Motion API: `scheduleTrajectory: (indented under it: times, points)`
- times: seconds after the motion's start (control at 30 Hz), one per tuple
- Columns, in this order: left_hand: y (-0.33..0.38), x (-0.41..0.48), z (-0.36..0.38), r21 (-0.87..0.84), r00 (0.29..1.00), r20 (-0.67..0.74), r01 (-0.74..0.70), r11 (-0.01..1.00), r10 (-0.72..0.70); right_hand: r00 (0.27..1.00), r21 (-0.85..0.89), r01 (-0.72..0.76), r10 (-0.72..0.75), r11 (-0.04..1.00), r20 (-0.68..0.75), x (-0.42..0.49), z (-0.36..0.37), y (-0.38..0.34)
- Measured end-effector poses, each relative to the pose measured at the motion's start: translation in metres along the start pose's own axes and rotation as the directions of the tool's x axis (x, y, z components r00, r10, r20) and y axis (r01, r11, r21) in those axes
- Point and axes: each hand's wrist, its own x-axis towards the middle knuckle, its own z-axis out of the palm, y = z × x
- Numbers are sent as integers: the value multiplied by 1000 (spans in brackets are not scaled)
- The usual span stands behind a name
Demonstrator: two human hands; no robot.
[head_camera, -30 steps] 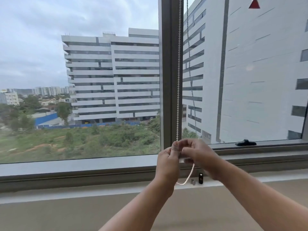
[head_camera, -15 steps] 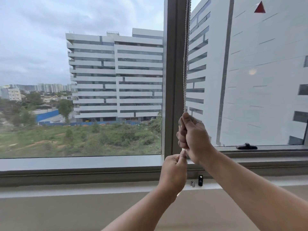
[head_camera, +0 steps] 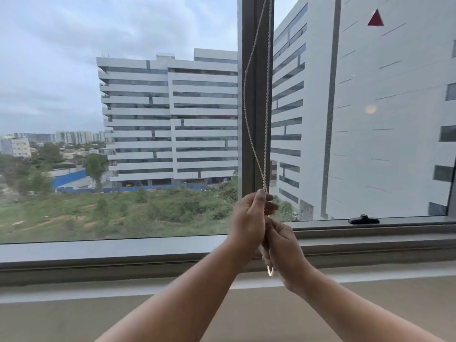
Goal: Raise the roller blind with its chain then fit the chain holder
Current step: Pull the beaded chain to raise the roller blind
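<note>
A white bead chain [head_camera: 266, 144] hangs in two strands in front of the grey window mullion [head_camera: 257, 70]. The left strand bows out slack; the right one runs nearly straight. My left hand [head_camera: 249, 218] grips the chain where the strands meet, thumb up. Just below it, my right hand [head_camera: 283, 250] grips the chain too, and the loop's bottom end [head_camera: 270, 271] sticks out under it. The blind itself is out of view above. My right hand hides the small parts on the sill.
A black window handle [head_camera: 363, 219] lies on the right pane's lower frame. The pale sill [head_camera: 98, 287] runs the full width below the glass. A red triangle sticker [head_camera: 375, 18] is on the right pane, high up.
The hands have swapped height: my left hand rose to grip the chain above, and my right hand dropped below it. The left strand now bows out slack.
</note>
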Motion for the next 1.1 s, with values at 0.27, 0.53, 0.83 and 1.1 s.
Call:
scheduleTrajectory:
  times: [0.27, 0.53, 0.83, 1.1]
  points:
    - [102, 27, 15, -38, 996, -56, -77, 996, 75, 998, -49, 35, -33, 998, 51, -14, 19, 1]
    - [66, 12, 9, -104, 992, 17, -120, 987, 122, 995, -62, 66, -61, 996, 80, -28, 13, 33]
    - [-22, -13, -11, -4, 964, 69, 256, 967, -255, 929, -435, -179, 297, 882, 220, -52, -34, 81]
    - [-24, -15, -5, -5, 961, 62, 269, 963, -269, 996, -269, -69, 52, 961, -71, 20, -28, -38]
